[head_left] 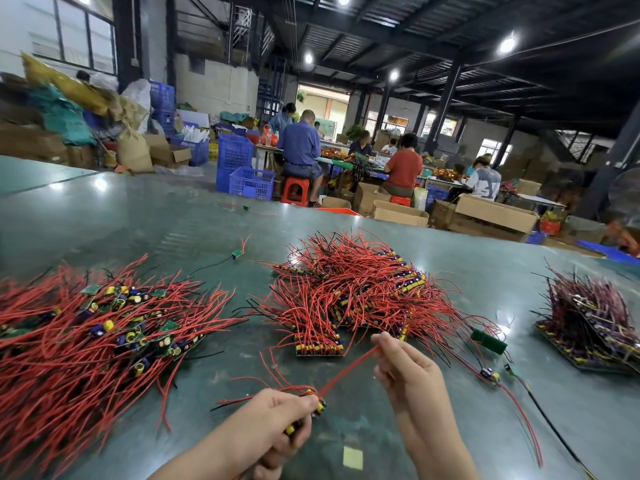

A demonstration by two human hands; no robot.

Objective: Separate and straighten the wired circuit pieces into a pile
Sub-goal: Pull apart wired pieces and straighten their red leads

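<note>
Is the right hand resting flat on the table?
No, the right hand is raised, its fingers pinching a red wire pulled taut.

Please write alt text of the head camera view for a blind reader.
The left hand grips small circuit pieces while the right hand pulls one red wire straight above a green table. Heaps of red-wired circuit pieces lie beyond.

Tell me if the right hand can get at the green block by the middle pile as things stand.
Probably not yet. The table between the right hand and the green block looks free, but that hand is pinching a red wire stretched from the left hand, so it would need to let go first.
</note>
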